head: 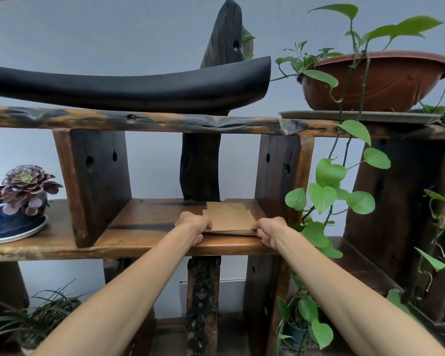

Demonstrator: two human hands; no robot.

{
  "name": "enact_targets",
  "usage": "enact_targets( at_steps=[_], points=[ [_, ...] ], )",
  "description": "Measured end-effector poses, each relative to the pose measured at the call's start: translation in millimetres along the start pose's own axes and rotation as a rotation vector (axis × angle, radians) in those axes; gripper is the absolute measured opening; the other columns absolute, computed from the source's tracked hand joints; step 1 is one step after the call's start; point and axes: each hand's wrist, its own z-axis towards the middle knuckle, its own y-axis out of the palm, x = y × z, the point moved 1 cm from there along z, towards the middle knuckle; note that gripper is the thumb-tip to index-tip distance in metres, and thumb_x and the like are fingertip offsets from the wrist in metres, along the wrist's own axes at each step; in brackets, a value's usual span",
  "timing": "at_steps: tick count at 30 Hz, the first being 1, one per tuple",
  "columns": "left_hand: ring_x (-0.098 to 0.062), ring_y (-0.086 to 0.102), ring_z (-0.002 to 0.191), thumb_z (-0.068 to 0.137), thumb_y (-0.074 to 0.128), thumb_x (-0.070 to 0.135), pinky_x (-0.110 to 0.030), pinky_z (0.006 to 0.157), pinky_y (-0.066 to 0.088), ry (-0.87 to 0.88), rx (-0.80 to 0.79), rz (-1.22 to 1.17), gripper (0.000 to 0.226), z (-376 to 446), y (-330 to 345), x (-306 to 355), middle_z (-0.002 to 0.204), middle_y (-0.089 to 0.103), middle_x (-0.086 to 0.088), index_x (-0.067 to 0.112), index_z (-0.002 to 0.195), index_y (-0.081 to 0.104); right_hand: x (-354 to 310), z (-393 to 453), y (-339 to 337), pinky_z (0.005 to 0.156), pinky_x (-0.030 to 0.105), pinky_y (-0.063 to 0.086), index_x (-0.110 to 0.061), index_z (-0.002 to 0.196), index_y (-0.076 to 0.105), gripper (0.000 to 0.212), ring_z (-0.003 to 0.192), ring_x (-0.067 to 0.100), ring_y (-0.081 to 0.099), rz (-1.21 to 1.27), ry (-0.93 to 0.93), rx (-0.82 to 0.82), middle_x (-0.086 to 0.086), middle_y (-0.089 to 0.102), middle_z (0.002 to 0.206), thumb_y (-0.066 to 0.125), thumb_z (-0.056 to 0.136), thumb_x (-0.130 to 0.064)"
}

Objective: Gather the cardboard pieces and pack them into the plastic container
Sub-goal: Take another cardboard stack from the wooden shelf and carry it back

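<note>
A flat stack of brown cardboard pieces [229, 217] lies on the middle wooden shelf [144, 227], near its front edge. My left hand [194, 226] grips the stack's left side, fingers curled over the edge. On the stack's right side my right hand [269, 231] does the same, thumb under the pile. The pieces are uneven, some sticking out at the back. No plastic container is in view.
Dark upright wooden posts [280, 173] flank the shelf compartment. A succulent in a blue pot [16, 201] stands at the left. A trailing green vine [329, 191] hangs from a brown planter [378, 80] at the right, close to my right forearm.
</note>
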Motion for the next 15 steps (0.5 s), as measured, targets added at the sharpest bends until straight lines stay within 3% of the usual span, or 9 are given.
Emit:
enact_targets(
  at_steps=[2, 4, 6, 8, 10, 15],
  points=[
    [-0.025, 0.069, 0.098, 0.078, 0.081, 0.004, -0.034, 0.076, 0.065, -0.027, -0.018, -0.039, 0.03, -2.7, -4.1, 0.7, 0.11, 0.065, -0.011, 0.009, 0.1, 0.061, 0.2, -2.0, -2.3, 0.04, 0.017, 0.042, -0.004, 0.104, 0.063, 0.022, 0.055, 0.008, 0.053, -0.021, 0.021, -0.015, 0.005, 0.06, 0.071, 0.075, 0.085, -0.003],
    [-0.025, 0.07, 0.095, 0.079, 0.08, -0.001, -0.036, 0.076, 0.065, -0.062, -0.071, -0.091, 0.029, -6.4, -9.1, -1.3, 0.107, 0.065, -0.014, 0.008, 0.099, 0.061, 1.5, -6.1, -5.2, 0.034, 0.014, 0.039, -0.005, 0.099, 0.064, 0.017, 0.044, 0.006, 0.047, -0.023, 0.057, -0.038, 0.001, 0.057, 0.057, 0.075, 0.085, -0.005],
    [-0.022, 0.07, 0.089, 0.078, 0.079, -0.004, -0.035, 0.074, 0.066, -0.093, -0.115, -0.135, 0.034, -11.1, -15.5, -5.9, 0.102, 0.064, -0.014, 0.005, 0.104, 0.06, 6.5, -11.0, -8.8, 0.04, 0.015, 0.047, -0.007, 0.099, 0.066, 0.019, 0.043, 0.006, 0.052, -0.025, 0.111, -0.058, -0.002, 0.06, 0.049, 0.078, 0.084, -0.01],
    [-0.022, 0.071, 0.092, 0.077, 0.08, -0.005, -0.032, 0.063, 0.065, -0.108, -0.137, -0.151, 0.034, -17.3, -21.5, -11.3, 0.102, 0.064, -0.014, 0.004, 0.103, 0.059, 14.8, -14.6, -12.5, 0.05, 0.022, 0.056, -0.009, 0.107, 0.066, 0.028, 0.056, 0.009, 0.064, 0.016, 0.14, -0.094, 0.0, 0.07, 0.059, 0.08, 0.082, -0.01],
    [-0.024, 0.072, 0.094, 0.078, 0.079, -0.006, -0.028, 0.05, 0.063, -0.118, -0.165, -0.173, 0.032, -23.2, -25.6, -16.6, 0.102, 0.064, -0.014, 0.003, 0.1, 0.059, 23.1, -19.3, -16.1, 0.05, 0.023, 0.058, -0.007, 0.112, 0.066, 0.036, 0.066, 0.011, 0.069, 0.064, 0.141, -0.131, 0.005, 0.074, 0.076, 0.082, 0.08, -0.008],
    [-0.019, 0.073, 0.091, 0.086, 0.072, -0.003, -0.026, 0.061, 0.064, -0.193, -0.277, -0.223, 0.023, -43.0, -32.7, -27.4, 0.103, 0.072, -0.012, 0.004, 0.106, 0.065, 39.3, -30.9, -20.3, 0.057, 0.023, 0.055, -0.003, 0.112, 0.065, 0.039, 0.076, 0.011, 0.072, 0.187, 0.06, -0.143, 0.01, 0.077, 0.09, 0.083, 0.078, -0.007]
  ],
)
